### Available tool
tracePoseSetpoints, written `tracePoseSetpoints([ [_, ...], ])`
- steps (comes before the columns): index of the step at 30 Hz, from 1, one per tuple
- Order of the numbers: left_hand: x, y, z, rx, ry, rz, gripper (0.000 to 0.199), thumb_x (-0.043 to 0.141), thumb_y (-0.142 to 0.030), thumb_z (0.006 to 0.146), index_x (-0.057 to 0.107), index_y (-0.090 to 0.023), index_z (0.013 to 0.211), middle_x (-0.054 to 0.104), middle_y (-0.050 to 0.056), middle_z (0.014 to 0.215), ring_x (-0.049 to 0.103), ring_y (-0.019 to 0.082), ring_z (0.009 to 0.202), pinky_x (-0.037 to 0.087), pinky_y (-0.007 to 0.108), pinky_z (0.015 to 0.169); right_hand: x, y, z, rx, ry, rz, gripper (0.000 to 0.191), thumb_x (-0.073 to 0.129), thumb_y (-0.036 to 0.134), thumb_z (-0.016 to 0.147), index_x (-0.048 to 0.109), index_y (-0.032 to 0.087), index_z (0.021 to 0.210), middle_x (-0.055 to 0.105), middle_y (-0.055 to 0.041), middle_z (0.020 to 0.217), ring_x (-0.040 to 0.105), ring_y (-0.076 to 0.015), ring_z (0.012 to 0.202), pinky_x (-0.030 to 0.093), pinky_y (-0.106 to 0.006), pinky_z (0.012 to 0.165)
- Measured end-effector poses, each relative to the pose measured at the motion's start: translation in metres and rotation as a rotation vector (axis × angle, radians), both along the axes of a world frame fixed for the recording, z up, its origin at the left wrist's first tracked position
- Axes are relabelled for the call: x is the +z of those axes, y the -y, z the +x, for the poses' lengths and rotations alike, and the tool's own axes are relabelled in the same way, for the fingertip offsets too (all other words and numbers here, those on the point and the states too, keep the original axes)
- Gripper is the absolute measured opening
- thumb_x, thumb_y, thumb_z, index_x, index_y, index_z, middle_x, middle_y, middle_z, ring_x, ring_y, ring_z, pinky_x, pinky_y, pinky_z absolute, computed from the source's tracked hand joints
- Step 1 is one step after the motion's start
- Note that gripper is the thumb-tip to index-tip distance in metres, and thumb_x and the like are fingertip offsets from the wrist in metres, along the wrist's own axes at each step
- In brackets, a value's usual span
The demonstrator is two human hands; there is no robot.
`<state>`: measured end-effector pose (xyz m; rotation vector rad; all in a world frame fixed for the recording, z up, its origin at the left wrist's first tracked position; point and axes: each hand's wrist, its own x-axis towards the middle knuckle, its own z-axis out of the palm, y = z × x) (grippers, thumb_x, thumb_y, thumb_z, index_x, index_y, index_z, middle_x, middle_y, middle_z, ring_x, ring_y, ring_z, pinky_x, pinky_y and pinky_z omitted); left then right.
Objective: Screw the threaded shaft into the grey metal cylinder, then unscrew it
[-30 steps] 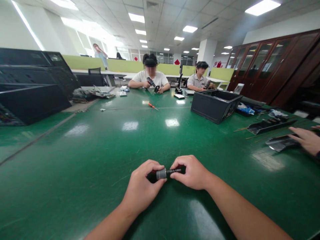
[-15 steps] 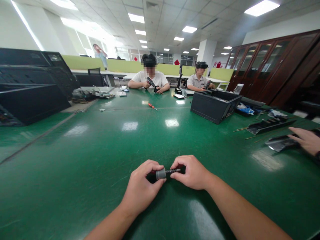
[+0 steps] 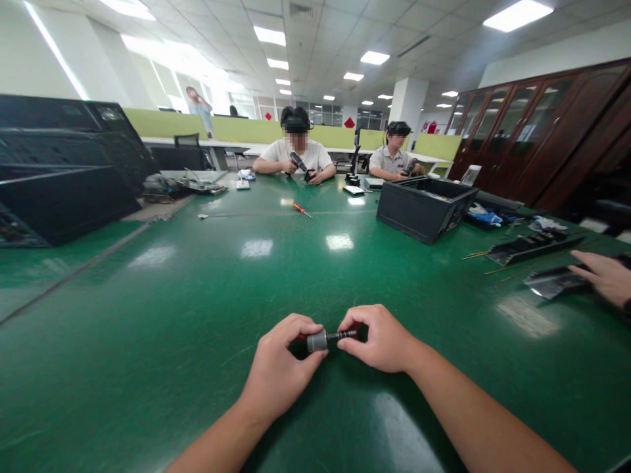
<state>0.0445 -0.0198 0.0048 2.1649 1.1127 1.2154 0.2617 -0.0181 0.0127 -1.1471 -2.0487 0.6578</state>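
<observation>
Low in the middle of the view, a small tool [image 3: 318, 340] with a grey metal collar and a thin dark ridged shaft lies level between my hands. My left hand [image 3: 282, 368] is closed around its thick end, with thumb and fingers at the collar. From the right, my right hand [image 3: 382, 338] has its thumb and fingers curled round the tip of the shaft. The inner side of the right fingers is partly hidden. Both hands are just over the green table [image 3: 207, 295].
A red screwdriver [image 3: 301, 209] lies farther back. An open black case [image 3: 424, 207] stands back right, dark cases [image 3: 64, 177] at left. Another person's hand [image 3: 604, 276] is over metal parts at right. Two people sit across the table, one holding a power tool [image 3: 298, 161].
</observation>
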Motion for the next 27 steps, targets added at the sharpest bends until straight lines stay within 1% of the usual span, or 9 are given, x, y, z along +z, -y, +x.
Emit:
tracePoseSetpoints([
  [16, 0.0006, 0.0008, -0.0007, 0.012, -0.007, 0.019, 0.015, 0.071, -0.017, 0.076, 0.068, -0.022, 0.089, 0.068, 0.002, 0.091, 0.066, 0.018, 0.083, 0.052, 0.031, 0.076, 0.0009, -0.0004, 0.0008, -0.002, 0.016, -0.017, 0.007, 0.074, 0.021, 0.076, 0.069, 0.019, 0.081, 0.071, -0.0012, 0.078, 0.064, -0.0159, 0.072, 0.046, -0.026, 0.069],
  [24, 0.0020, 0.0009, -0.0011, 0.015, 0.009, 0.011, 0.014, 0.071, -0.017, 0.076, 0.068, -0.022, 0.089, 0.068, 0.002, 0.090, 0.066, 0.018, 0.083, 0.052, 0.031, 0.075, 0.0014, 0.0005, 0.0012, 0.006, 0.013, -0.025, 0.006, 0.071, 0.024, 0.081, 0.070, 0.019, 0.082, 0.070, -0.0012, 0.077, 0.063, -0.0154, 0.071, 0.046, -0.026, 0.069],
  [27, 0.0024, 0.0006, -0.0010, 0.018, 0.016, 0.009, 0.014, 0.070, -0.018, 0.076, 0.068, -0.021, 0.089, 0.068, 0.003, 0.089, 0.066, 0.019, 0.082, 0.052, 0.031, 0.074, 0.0014, 0.0002, 0.0016, 0.008, 0.020, -0.024, 0.005, 0.071, 0.023, 0.080, 0.070, 0.019, 0.083, 0.071, -0.0012, 0.078, 0.064, -0.0156, 0.071, 0.046, -0.026, 0.069],
])
